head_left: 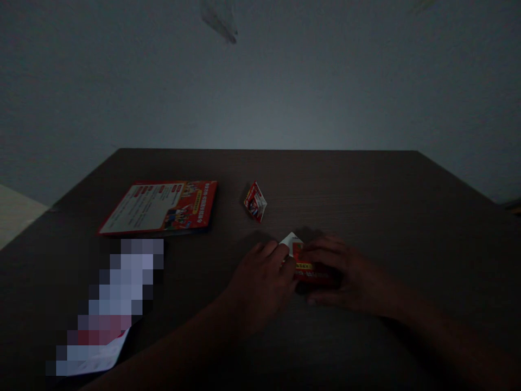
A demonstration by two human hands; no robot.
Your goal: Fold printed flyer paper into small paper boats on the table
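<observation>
A red and white printed paper (304,266), partly folded, lies on the dark table in front of me. One white corner of it points away from me. My left hand (264,282) is closed at the paper's left side, its fingers curled over the edge. From the right, my right hand (352,271) grips the same paper, with fingers over its top and the thumb near its close edge. Both hands cover much of the sheet. Beyond them stands a small folded paper piece (255,202) in matching red and white print, touched by neither hand.
A stack of red and white printed leaflets (163,209) lies at the left of the table (334,184). Nearer, a lit phone (118,304), mostly pixelated, lies beside my left forearm. A pale wall (309,81) rises behind the table's far edge. The light is dim.
</observation>
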